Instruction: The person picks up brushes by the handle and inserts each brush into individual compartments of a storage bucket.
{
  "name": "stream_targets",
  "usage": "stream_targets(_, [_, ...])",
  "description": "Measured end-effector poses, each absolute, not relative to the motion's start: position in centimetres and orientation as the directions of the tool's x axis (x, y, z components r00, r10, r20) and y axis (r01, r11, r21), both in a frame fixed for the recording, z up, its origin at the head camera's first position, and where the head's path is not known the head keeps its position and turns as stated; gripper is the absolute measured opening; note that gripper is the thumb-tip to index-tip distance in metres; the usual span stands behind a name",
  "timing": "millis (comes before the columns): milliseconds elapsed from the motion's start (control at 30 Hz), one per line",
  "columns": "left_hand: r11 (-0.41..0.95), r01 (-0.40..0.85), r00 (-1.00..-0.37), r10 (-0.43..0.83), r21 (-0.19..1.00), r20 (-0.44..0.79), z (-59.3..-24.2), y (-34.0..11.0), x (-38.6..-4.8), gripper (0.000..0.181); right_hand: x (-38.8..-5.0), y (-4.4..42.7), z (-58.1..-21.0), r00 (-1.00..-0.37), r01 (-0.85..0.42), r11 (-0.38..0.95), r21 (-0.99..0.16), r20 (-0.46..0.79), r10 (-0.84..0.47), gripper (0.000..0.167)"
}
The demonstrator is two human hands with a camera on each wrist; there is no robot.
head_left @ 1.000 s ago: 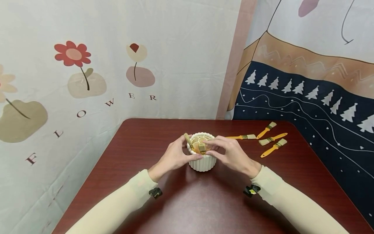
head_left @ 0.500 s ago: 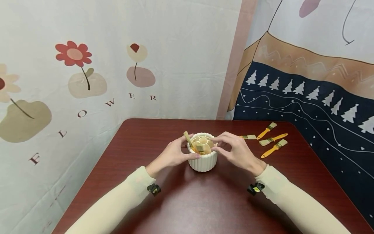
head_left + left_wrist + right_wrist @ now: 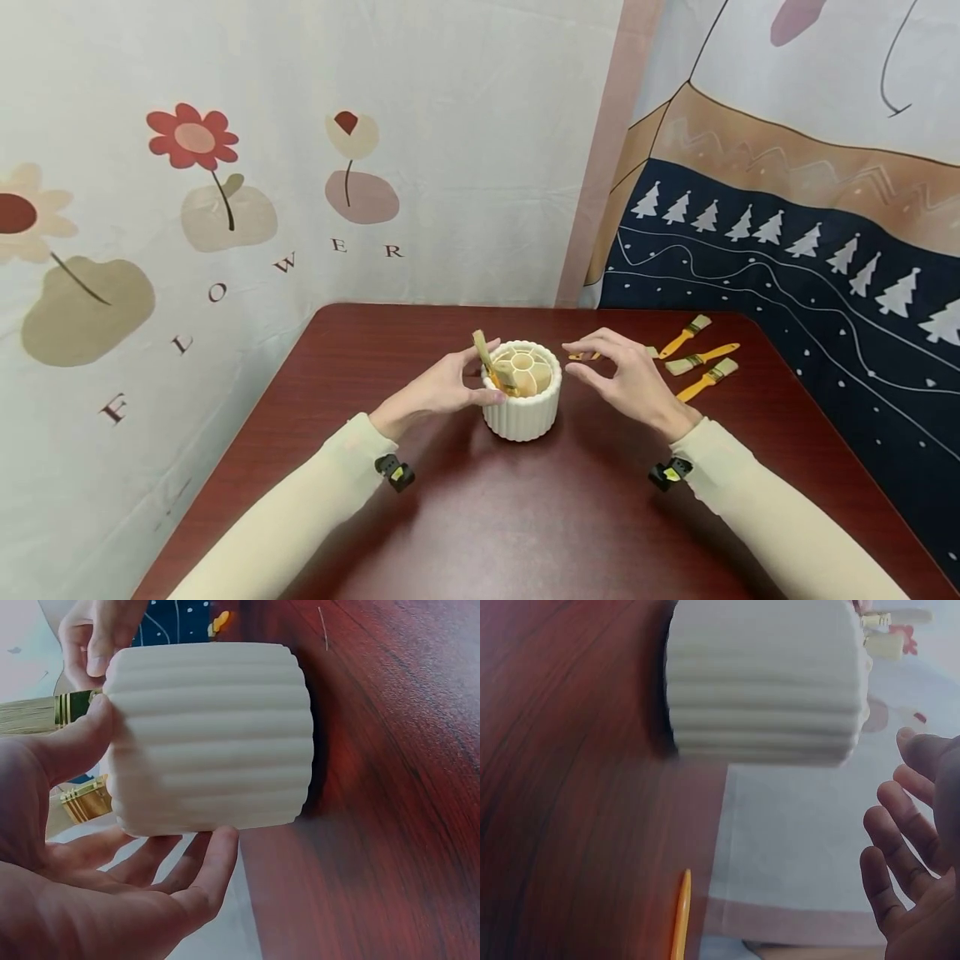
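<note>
A white ribbed pot [image 3: 521, 419] with a divided, flower-like insert stands upright on the table. Two paintbrushes stand in its left compartments with bristles up, one brush [image 3: 482, 347] leaning left and another brush [image 3: 507, 379] near the front rim. My left hand [image 3: 435, 387] grips the pot's left side; in the left wrist view the thumb lies at the rim beside a brush ferrule [image 3: 73, 707] and the fingers touch the wall. Just right of the pot, my right hand [image 3: 630, 382] is apart from it, fingers spread and holding nothing, as the right wrist view also shows.
Three yellow-handled paintbrushes lie at the table's back right: one brush [image 3: 684, 336], a second brush [image 3: 701, 358] and a third brush [image 3: 708, 379]. Another brush's handle [image 3: 584, 357] shows behind my right fingers. The dark red table [image 3: 517, 533] meets patterned cloths behind.
My right hand has let go of the front brush and moved right, away from the pot. That brush has sunk lower and tilted left. The left hand stays on the pot.
</note>
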State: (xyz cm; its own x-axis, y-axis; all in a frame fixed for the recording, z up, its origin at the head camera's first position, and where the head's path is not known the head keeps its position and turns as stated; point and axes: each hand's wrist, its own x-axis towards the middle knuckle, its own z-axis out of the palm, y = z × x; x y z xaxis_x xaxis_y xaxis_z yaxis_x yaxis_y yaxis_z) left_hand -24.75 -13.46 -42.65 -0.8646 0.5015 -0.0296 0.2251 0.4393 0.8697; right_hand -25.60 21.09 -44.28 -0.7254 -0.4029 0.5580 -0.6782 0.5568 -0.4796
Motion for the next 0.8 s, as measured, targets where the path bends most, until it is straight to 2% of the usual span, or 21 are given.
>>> stream_targets(200, [0.415,0.207,-0.856,0.515,0.886,-0.041,-42.8,-13.6,-24.9,0.102,-26.4,22.1,-44.7,-0.763,-0.634,0.592,-0.498,0.527,-0.374,0.038])
stream_targets(367, [0.451,0.261,-0.878,0.479,0.853,0.016,-42.9,-13.5,-24.3,0.096,-27.3,23.0,-45.3,-0.819,-0.564,0.623,-0.543,0.464,-0.337,0.039])
stream_targets(600, [0.619,0.233,-0.967,0.232,0.75,0.109,-42.9,-12.4,-21.7,0.095,-28.4,24.2,-45.8,-0.863,-0.497,0.659,-0.565,0.403,-0.305,0.042])
stream_targets(800, [0.674,0.214,-0.976,0.113,0.707,0.187,-43.1,-11.1,-19.5,0.084,-29.2,25.2,-46.2,-0.895,-0.441,0.688,-0.576,0.345,-0.284,0.045])
